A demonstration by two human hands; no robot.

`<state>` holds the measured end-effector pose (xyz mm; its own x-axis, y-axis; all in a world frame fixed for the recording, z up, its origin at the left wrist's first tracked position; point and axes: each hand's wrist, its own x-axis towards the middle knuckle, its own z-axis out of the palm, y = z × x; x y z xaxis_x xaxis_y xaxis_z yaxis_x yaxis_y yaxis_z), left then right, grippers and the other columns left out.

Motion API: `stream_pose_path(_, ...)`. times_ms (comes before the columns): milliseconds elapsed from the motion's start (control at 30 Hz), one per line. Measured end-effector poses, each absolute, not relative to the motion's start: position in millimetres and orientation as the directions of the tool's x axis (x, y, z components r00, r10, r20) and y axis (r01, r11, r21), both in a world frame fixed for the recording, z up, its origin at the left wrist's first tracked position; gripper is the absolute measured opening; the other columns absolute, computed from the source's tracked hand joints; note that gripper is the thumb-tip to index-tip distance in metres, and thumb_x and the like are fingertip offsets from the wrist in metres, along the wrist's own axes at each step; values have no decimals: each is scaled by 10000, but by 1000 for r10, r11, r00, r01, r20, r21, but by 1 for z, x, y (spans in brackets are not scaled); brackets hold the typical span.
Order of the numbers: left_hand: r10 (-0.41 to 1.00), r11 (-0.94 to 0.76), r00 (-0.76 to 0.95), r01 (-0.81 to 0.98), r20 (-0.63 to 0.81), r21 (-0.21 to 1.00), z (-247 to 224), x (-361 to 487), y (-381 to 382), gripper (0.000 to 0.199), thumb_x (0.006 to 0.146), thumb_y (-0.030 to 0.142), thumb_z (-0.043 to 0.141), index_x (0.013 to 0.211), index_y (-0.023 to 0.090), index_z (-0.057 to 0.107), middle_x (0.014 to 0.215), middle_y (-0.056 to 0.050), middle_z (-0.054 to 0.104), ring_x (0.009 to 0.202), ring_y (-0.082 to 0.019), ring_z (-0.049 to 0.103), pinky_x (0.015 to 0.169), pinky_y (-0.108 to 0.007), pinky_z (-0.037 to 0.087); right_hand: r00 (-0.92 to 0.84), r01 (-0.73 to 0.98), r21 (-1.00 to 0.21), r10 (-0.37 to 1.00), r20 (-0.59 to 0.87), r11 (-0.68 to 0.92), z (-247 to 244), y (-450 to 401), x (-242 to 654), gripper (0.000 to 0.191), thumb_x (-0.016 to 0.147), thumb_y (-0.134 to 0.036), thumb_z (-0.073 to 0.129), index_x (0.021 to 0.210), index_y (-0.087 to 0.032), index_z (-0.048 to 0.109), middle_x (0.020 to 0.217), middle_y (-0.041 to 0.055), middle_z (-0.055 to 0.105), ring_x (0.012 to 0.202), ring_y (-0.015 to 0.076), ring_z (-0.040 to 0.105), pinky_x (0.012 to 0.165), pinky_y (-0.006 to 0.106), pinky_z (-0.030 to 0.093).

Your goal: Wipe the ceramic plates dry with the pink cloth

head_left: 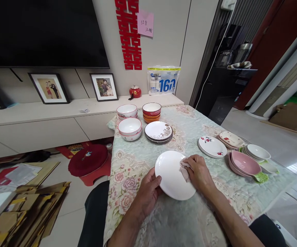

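A plain white plate [173,176] is tilted up in front of me above the floral tablecloth [128,188]. My left hand [150,188] grips its left edge, thumb on the upper face and the other fingers mostly hidden beneath. In my right hand [198,173] is a bunched pale pinkish cloth [185,173], pressed against the right part of the plate's face. Just beyond stands a stack of white plates with dark rims and a flower pattern [158,131]. To the right of my right hand lies a stack of white plates with red flowers [212,146].
White bowls with red rims [130,127] and red and orange bowls [152,113] stand at the back. Pink bowls with green handles [245,163], small white bowls [258,152] and squarish dishes [230,139] line the right side. A red stool [89,161] and flattened cardboard [37,209] are left of the table.
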<state>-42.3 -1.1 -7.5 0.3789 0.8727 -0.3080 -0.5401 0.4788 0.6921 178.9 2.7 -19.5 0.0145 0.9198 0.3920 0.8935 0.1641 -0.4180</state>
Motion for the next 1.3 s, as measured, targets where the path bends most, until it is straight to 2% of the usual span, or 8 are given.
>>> stream_pose_path(167, 873, 478, 385, -551, -300, 684, -8, -42, 0, 518, 670, 246, 781, 1166, 165, 660, 1139, -137, 699, 1012, -278, 640, 876, -381, 492, 83, 788, -597, 935, 344, 150, -18, 32, 181, 233, 808, -174, 505, 966, -192, 675, 1018, 79, 618, 965, 217, 569, 864, 360, 450)
stream_pose_path(333, 899, 422, 367, -580, -238, 697, -8, -41, -1, 513, 662, 238, 776, 1158, 162, 667, 1115, -124, 711, 1035, -289, 632, 887, -388, 484, 212, 470, -882, 967, 142, 26, -17, 40, 192, 378, 800, -390, 572, 1110, -195, 664, 1042, 58, 704, 914, 223, 625, 837, 364, 471)
stream_pose_path(433, 913, 400, 325, -588, -248, 703, -6, -40, -2, 505, 655, 241, 776, 1141, 151, 674, 1090, -123, 721, 1039, -294, 631, 879, -386, 486, 293, 330, -944, 949, 113, 10, -19, 35, 191, 470, 764, -466, 617, 1134, -183, 677, 994, 62, 723, 895, 238, 633, 788, 358, 490)
stream_pose_path(600, 926, 377, 238, -601, -292, 705, -4, -41, -1, 565, 611, 278, 800, 1146, 144, 674, 1063, -126, 728, 1018, -300, 640, 857, -382, 494, 362, 215, -976, 930, 69, -11, -22, 27, 182, 547, 760, -545, 622, 1139, -155, 677, 984, 79, 731, 893, 248, 642, 739, 334, 499)
stream_pose_path(733, 937, 346, 196, -619, -288, 705, -6, -43, 0, 559, 619, 279, 800, 1146, 146, 666, 1067, -121, 726, 1011, -288, 644, 864, -373, 493, 381, 293, -956, 920, 94, -23, -19, 17, 177, 496, 809, -544, 585, 1131, -179, 679, 1073, 78, 719, 951, 248, 632, 803, 329, 484)
stream_pose_path(867, 945, 314, 133, -634, -300, 707, -9, -45, 2, 563, 643, 268, 791, 1172, 159, 631, 1065, -99, 724, 1007, -263, 647, 875, -357, 492, 376, 303, -951, 925, 61, -60, -17, 8, 173, 485, 802, -549, 600, 1077, -160, 689, 933, 71, 735, 840, 250, 644, 718, 325, 497)
stream_pose_path(1100, 950, 311, 196, -638, -242, 704, -4, -42, 0, 619, 691, 270, 780, 1256, 194, 539, 1157, -107, 686, 997, -244, 652, 863, -342, 504, 331, -287, -954, 925, -187, -90, -15, 8, 171, 546, 591, -371, 835, 1057, -156, 650, 892, 59, 739, 701, 206, 677, 643, 318, 546)
stream_pose_path(1300, 948, 317, 246, -648, -204, 693, -6, -40, 1, 580, 729, 237, 751, 1256, 213, 511, 1191, -91, 673, 1048, -235, 637, 909, -349, 489, 327, -448, -893, 923, -205, -40, -2, 4, 163, 577, 552, -264, 868, 1074, -172, 640, 937, 63, 741, 747, 212, 704, 700, 345, 583)
